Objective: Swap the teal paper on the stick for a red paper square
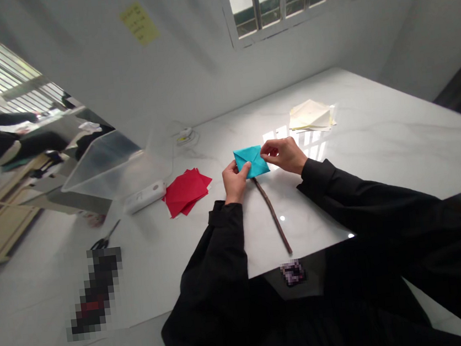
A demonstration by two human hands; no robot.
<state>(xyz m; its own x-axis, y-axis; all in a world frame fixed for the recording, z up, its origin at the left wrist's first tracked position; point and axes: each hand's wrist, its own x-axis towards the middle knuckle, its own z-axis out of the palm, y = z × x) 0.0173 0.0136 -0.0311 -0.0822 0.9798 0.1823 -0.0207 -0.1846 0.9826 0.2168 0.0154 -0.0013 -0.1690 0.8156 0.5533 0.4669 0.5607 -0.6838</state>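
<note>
Blue paper point(254, 155) is in hand, folded into a small flat packet with creases meeting around the middle, mid-table in front of the person. Left hand point(235, 184) has it by the near left: thumb pressed on the face, fingers going behind. Right hand point(285, 154) is at the right edge, fingers curled, thumb and fingertips close together. Can't tell if they pinch the edge or only touch it.

Brown stick point(273, 211) lies on the table point(381, 150), far end just at the packet's near edge, near end close to the table's near edge. Can't tell whether the far end runs under the paper.

Risks, my read:
- Left thumb looks like the main hold. If it lifts or slides, flaps could spring open.
- Hard pull by the right hand on the edge could tear the paper or skew the folds; thin sheet, little margin.
- Stick looks round. A sleeve bump could roll it, maybe off the near edge.
- Red paper point(188, 191) sits loose and fanned out left of the left hand, next to a white box point(147, 197). Left elbow sweep could scatter it.
- Cream paper point(311, 115), far right, is also loose; a draught could shift it.
- Scissors point(100, 243) at left, well apart from both hands. Low risk unless someone reaches there without looking.
</note>
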